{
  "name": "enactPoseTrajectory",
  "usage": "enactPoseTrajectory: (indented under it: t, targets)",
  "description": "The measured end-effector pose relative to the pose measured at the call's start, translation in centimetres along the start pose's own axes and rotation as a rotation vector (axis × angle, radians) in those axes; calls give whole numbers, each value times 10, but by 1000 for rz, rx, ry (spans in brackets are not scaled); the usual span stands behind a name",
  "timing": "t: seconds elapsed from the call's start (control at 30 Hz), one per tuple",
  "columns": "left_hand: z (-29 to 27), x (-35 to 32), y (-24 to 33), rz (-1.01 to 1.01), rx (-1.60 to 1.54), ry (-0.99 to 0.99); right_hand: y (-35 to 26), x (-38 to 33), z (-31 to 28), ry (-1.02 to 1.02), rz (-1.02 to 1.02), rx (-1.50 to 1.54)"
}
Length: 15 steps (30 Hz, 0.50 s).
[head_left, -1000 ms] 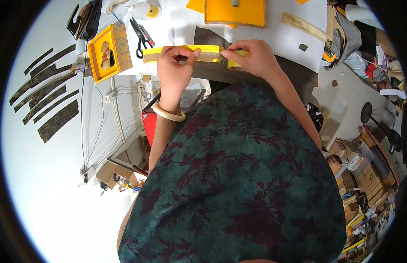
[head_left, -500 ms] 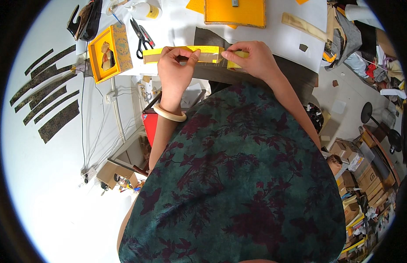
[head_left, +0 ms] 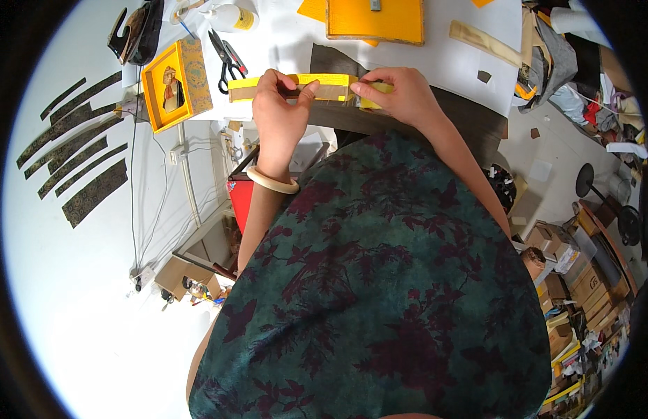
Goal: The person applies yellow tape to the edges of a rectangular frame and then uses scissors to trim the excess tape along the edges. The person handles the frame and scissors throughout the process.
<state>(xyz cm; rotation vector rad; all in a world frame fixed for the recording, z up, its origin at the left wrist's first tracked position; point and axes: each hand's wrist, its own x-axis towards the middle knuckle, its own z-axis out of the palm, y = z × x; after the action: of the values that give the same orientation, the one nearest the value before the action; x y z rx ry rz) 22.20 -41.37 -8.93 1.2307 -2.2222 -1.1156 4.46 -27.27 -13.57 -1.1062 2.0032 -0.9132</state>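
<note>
- Almost nothing is moving since the earlier frames: our hands are staying on the same strip, in the same place at the near edge of the table.
- Our left hand (head_left: 278, 115) is pinching the yellow strip (head_left: 290, 89) near its middle, thumb and fingers closed on it, a pale bangle (head_left: 271, 180) sitting on the wrist.
- Our right hand (head_left: 399, 94) is closing its fingertips on the strip's right end, pressing it down where the yellow edge is folding over the brown band.
- The strip is lying flat across the white table (head_left: 282, 42), partly over a dark sheet (head_left: 470, 119), just in front of our chest.
- To do this fold well, we judge that we are needing to keep the left pinch steady while the right fingertips are working along the edge, so that the yellow border is staying even and no crease is creeping in.
- Just beyond the left hand, scissors (head_left: 226, 57) are lying beside a small yellow framed box (head_left: 177, 84), with a glue bottle (head_left: 231, 17) further back.
- A yellow board (head_left: 375, 19) is lying at the far edge of the table.
- Well off to our left, dark patterned strips (head_left: 76, 150) are lying in a row on the white surface.
</note>
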Motion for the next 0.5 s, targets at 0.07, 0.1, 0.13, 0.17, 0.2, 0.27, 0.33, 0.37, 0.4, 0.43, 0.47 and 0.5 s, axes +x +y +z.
enactPoseTrajectory:
  t: [0.07,0.1,0.13,0.17,0.2,0.27,0.33,0.37,0.4,0.43,0.47,0.5]
  targets:
    - [-1,1,-1,-13,-66,-10,2,1,1,-9,3,4]
    - [-3,3,-4,-29,-116,-21,1,1,1,-15,8,6]
    - [-5,4,-4,-44,-167,-33,1,2,1,-20,13,9]
    - [-9,5,-3,11,-13,-19,1,2,1,-14,-1,18]
    - [-15,6,6,68,137,-4,2,2,1,-8,-14,25]
    - [-16,15,15,321,304,-1,4,3,0,2,-28,35]
    - [-13,31,13,698,340,-10,3,2,1,-12,-43,43]
    - [-11,39,10,751,320,-95,3,2,2,-22,-39,42]
    - [-10,44,5,548,264,-279,4,3,2,-26,-33,39]
    - [-9,46,-4,340,205,-456,5,3,1,-30,-28,37]
    - [-9,47,-11,128,143,-627,4,3,1,-40,-29,32]
    - [-8,49,-12,159,110,-620,4,2,0,-44,-23,26]
